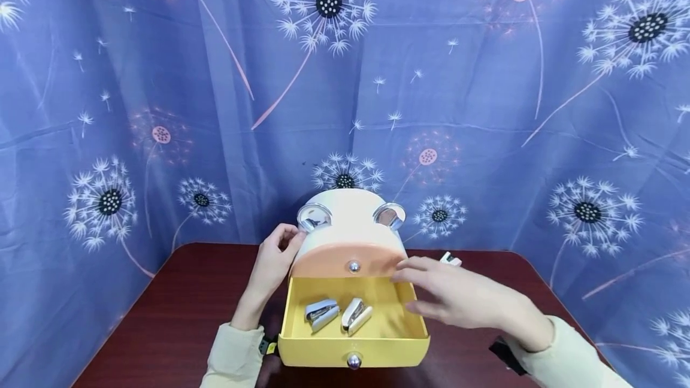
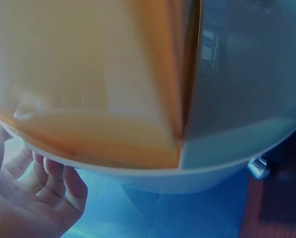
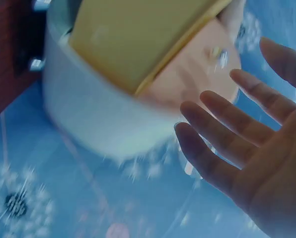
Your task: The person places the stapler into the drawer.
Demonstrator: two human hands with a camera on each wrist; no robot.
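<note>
A white drawer box [image 1: 345, 211] with round ear-like parts stands on the table, its peach upper drawer [image 1: 323, 263] closed. The yellow lower drawer [image 1: 318, 350] is pulled out, with a blue stapler [image 1: 322, 314] and a white stapler [image 1: 356, 316] lying inside. My left hand [image 1: 271, 265] rests its bent fingertips on the box's left side; in the left wrist view those fingers [image 2: 74, 186] meet the edge of the white shell. Over the drawer's right side hovers my right hand [image 1: 458, 295], fingers spread and holding nothing, as the right wrist view also shows.
Another small white stapler-like object [image 1: 450, 259] lies on the dark red table [image 1: 162, 316], behind my right hand. A blue curtain [image 1: 242, 76] with dandelion prints hangs round the back and sides. Round silver knobs [image 1: 354, 360] stick out from the drawer fronts.
</note>
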